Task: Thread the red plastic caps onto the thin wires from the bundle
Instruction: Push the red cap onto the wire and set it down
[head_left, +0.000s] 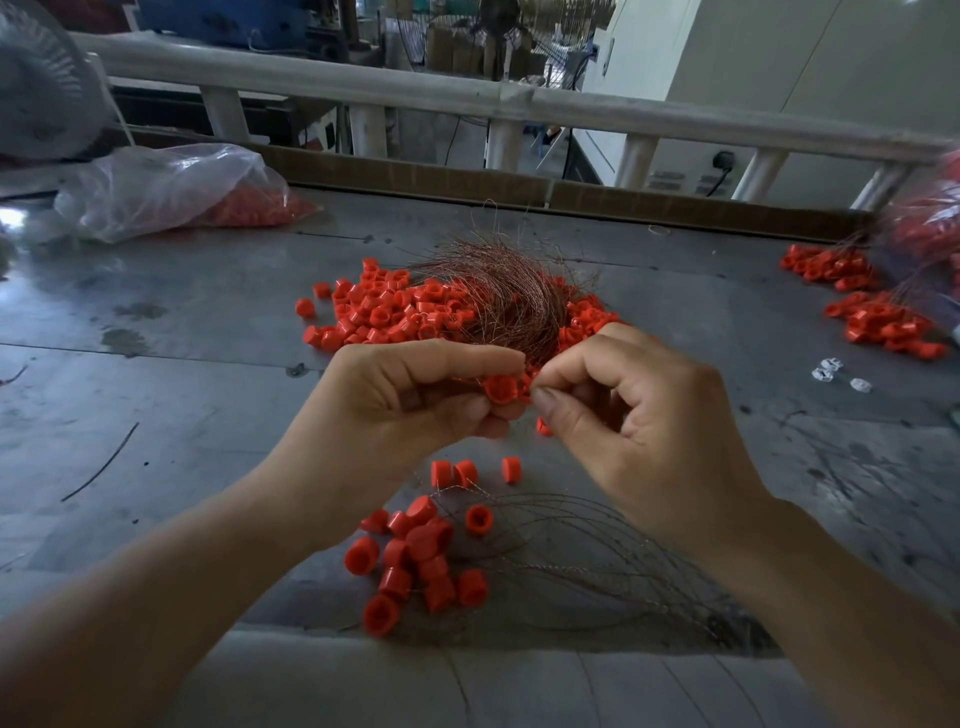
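— Closest to you, low in the frame, what's that heap?

— Red caps (415, 566) already strung on loose wires (597, 561) that fan to the right across the surface (182, 415).

— And your hands?

— Your left hand (405, 400) grips one red cap (500, 388) between thumb and fingers. Your right hand (639, 415) pinches narrow at the lower tip of the wire bundle (498, 291), touching that cap; the single strand is too fine to tell.

— The supply?

— Just above your hands, mid-frame: the bundle lies over a loose cap pile (384, 312). A plastic bag (171, 192) of caps sits upper left.
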